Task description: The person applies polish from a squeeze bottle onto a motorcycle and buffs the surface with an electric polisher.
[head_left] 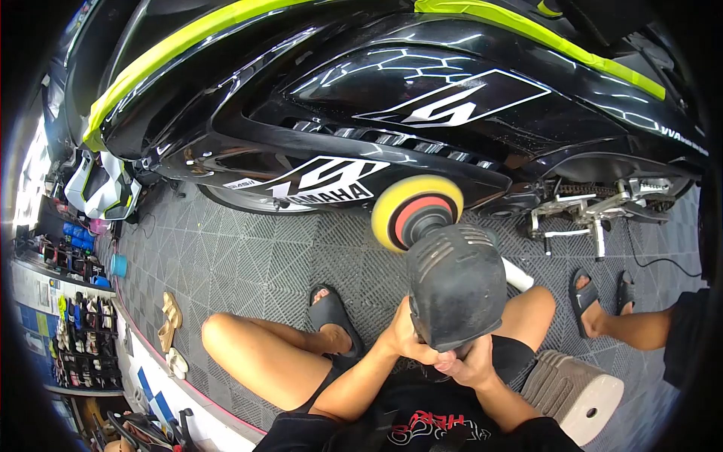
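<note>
Both of my hands are wrapped around the rear of a black power polisher (457, 286), my left hand (410, 331) on its left side and my right hand (472, 361) below and to the right. The polisher's yellow foam pad (384, 213), with a red ring at its centre, faces the lower side panel of a glossy black motorcycle (452, 90). The pad is just right of the white YAMAHA decal (331, 193); whether it touches the panel I cannot tell. The grip and any trigger under my fingers are hidden.
Yellow-green tape (203, 26) runs along the motorcycle's upper edges. A beige ribbed stool (553, 380) is at my right. Another person's leg (636, 330) stands at the right near a cable (663, 261). Loose sandals (170, 320) and a stocked rack (83, 339) are at left.
</note>
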The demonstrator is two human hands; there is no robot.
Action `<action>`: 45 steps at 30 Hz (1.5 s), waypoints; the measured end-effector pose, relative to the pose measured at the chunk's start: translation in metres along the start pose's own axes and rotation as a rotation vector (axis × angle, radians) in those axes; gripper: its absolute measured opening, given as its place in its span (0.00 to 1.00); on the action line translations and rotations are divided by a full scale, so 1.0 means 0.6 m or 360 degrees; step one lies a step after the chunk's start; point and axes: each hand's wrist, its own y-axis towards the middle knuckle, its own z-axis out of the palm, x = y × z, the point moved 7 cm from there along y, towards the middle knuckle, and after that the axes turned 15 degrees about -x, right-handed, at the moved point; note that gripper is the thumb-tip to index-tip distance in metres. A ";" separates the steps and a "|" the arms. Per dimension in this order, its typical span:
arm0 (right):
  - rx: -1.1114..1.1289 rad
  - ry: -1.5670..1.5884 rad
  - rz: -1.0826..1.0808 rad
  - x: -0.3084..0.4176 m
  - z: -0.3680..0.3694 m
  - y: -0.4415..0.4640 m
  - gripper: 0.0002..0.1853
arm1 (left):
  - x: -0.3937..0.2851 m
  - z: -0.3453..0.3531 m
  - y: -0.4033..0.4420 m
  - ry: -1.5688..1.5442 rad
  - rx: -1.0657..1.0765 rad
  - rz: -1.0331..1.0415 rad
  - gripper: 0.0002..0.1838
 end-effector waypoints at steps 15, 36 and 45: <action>0.0199 -0.0147 -0.0150 0.025 0.038 0.022 0.39 | 0.030 -0.031 -0.002 -0.0322 0.0198 0.0144 0.45; 0.0208 -0.0158 -0.0219 0.054 0.044 0.044 0.32 | -0.030 0.018 0.026 -0.0572 0.0109 0.0125 0.42; 0.0257 -0.0166 -0.0304 0.020 0.010 0.032 0.42 | 0.081 -0.045 -0.025 -0.0081 0.0210 0.0128 0.42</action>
